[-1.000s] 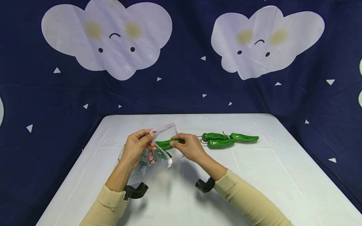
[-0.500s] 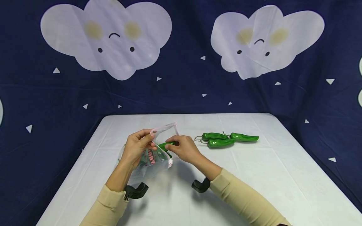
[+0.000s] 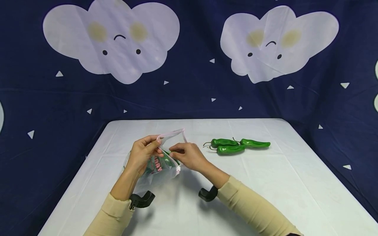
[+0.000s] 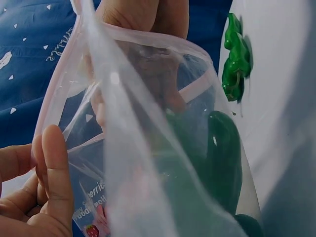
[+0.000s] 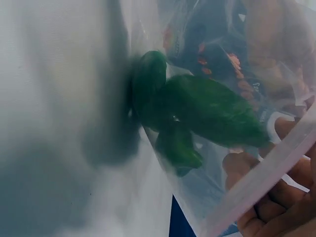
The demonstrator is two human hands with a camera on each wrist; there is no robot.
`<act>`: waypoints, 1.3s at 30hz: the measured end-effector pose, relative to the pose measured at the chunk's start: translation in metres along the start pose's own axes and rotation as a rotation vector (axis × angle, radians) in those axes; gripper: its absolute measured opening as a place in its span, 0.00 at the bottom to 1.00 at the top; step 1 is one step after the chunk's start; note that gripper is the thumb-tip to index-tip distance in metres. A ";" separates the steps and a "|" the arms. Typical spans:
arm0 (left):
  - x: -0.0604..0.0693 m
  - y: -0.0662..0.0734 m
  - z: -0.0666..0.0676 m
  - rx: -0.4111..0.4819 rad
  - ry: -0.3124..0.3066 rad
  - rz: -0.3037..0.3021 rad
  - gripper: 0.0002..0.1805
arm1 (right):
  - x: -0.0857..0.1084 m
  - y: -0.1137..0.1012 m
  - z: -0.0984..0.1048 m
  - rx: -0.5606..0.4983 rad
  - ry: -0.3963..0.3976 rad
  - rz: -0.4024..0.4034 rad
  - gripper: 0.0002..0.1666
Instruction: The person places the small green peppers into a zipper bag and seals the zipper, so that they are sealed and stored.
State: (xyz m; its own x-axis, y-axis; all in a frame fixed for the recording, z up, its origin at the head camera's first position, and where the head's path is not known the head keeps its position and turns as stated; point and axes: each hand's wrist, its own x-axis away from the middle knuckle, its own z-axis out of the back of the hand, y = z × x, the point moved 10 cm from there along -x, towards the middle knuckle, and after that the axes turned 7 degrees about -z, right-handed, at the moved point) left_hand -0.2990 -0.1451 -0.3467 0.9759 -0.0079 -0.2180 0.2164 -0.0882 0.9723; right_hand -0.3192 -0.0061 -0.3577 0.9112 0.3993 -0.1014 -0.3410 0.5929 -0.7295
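My left hand [image 3: 141, 155] pinches the pink-edged rim of a clear zip bag [image 3: 153, 180] and keeps its mouth spread. Through the plastic I see green peppers [image 3: 168, 160] in the lower part of the bag. My right hand [image 3: 191, 156] reaches into the mouth, its fingertips pinching the end of a green pepper [image 5: 212, 111] that is now inside. In the left wrist view the right hand [image 4: 148, 29] shows behind the film, which blurs its fingers. More peppers [image 5: 150, 84] lie beside the held one in the right wrist view.
On the white table [image 3: 251, 196], right of the bag, lie three green peppers [image 3: 230, 149] close together, stems mostly to the left. A dark blue cloth [image 3: 195, 88] with cloud prints hangs behind the table.
My right hand has moved left and slightly down, deeper into the bag mouth, taking the pepper inside. The left hand and the peppers on the table have stayed put.
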 end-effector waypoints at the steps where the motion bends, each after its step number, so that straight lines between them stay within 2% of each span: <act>1: 0.000 0.000 0.000 0.000 0.000 0.001 0.18 | 0.001 0.000 0.001 -0.006 0.000 -0.001 0.14; 10: 0.000 -0.002 0.000 -0.001 0.014 0.015 0.18 | 0.008 0.001 0.016 -0.064 0.014 0.019 0.13; 21: 0.000 -0.002 0.002 0.001 0.018 0.011 0.20 | 0.017 0.008 0.043 -0.074 0.090 0.024 0.14; 31: 0.001 -0.002 0.003 0.001 0.014 -0.004 0.20 | 0.021 0.026 0.064 -0.095 0.148 0.038 0.15; 39: 0.001 -0.002 0.005 -0.003 0.018 -0.006 0.18 | 0.025 0.048 0.079 -0.084 0.177 0.001 0.16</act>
State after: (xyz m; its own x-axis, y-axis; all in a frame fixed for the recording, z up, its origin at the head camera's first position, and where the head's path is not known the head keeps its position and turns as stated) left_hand -0.2986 -0.1498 -0.3494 0.9750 0.0108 -0.2219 0.2220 -0.0851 0.9713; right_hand -0.3307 0.0873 -0.3417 0.9398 0.2662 -0.2143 -0.3283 0.5289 -0.7826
